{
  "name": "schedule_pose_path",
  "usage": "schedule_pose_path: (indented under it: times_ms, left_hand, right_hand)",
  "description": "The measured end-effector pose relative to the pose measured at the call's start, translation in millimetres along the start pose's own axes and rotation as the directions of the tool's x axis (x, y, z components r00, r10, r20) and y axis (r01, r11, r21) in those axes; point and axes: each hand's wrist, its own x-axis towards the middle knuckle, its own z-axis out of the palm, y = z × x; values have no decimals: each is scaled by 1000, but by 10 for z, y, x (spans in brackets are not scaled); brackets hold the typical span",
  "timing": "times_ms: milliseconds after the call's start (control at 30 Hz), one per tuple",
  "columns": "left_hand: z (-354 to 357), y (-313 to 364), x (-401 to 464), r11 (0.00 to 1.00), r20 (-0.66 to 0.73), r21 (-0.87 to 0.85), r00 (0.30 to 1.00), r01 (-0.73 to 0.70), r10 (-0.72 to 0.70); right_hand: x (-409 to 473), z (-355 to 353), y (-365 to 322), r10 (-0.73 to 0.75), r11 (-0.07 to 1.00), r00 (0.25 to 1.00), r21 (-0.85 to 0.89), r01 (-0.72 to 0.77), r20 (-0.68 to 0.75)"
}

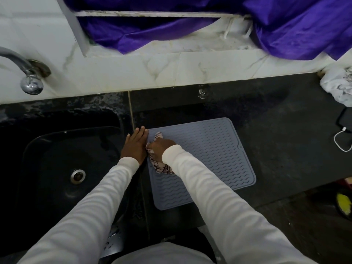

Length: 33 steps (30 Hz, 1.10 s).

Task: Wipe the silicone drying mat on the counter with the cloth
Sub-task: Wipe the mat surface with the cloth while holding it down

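Note:
A grey silicone drying mat [209, 159] with wavy ridges lies on the black counter [276, 149], to the right of the sink. My right hand [161, 147] grips a bunched white cloth [161, 167] with dark check lines and presses it on the mat's left part. My left hand [135, 144] lies flat with straight fingers on the counter at the mat's left edge, next to the right hand. Both arms wear white sleeves.
A black sink [62, 168] with a metal drain [77, 176] sits at the left, a chrome tap [28, 77] above it. Purple fabric [285, 31] hangs over the white tiled ledge. A white crumpled bag [337, 86] and a white cable [341, 140] lie at the right.

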Motion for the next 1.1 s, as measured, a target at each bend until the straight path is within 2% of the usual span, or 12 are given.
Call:
schedule_pose_path:
  times_ms: [100, 200, 533, 600, 667, 700, 733, 800, 900, 967, 1000, 1100]
  left_hand:
    - [-21, 37, -12, 999, 25, 53, 1000, 7, -8]
    - [-42, 73, -25, 996, 29, 90, 999, 22, -25]
    - [-35, 110, -74, 997, 19, 72, 999, 32, -33]
    - [-11, 92, -75, 999, 0, 46, 1000, 26, -26]
    - [12, 81, -72, 999, -13, 26, 1000, 24, -23]
    - [17, 81, -66, 1000, -19, 11, 999, 26, -26]
    - [20, 80, -54, 999, -25, -9, 999, 31, -32]
    - [28, 72, -39, 999, -38, -41, 999, 34, -35]
    - [58, 50, -31, 998, -55, -57, 998, 26, -29]
    - [65, 41, -25, 998, -52, -51, 998, 27, -30]
    - [71, 48, -16, 999, -49, -43, 998, 25, -27]
    - [69, 39, -48, 999, -20, -20, 999, 28, -29]
  right_hand:
    - [-122, 67, -9, -15, 1000, 999, -24, 14, -43]
    - [-234, 160, -5, -50, 998, 999, -42, 50, -8]
    - [-476, 193, 56, -80, 997, 995, -14, 79, -60]
    - [-440, 157, 111, -137, 990, 987, -30, 135, -82]
    - [-396, 66, 149, -158, 987, 975, -17, 158, -159]
    - [-381, 5, 167, -142, 990, 960, -30, 138, -242]
    - [-340, -36, 169, -90, 995, 940, 6, 98, -328]
    - [-236, -47, 112, 18, 997, 912, 78, 15, -410]
    - [-95, 110, -83, 50, 997, 959, 77, -29, -281]
    - [-128, 189, -175, 149, 984, 964, 126, -123, -219]
    - [-104, 230, -156, 197, 973, 951, 168, -159, -239]
    - [-162, 283, -111, 131, 978, 974, 185, -97, -186]
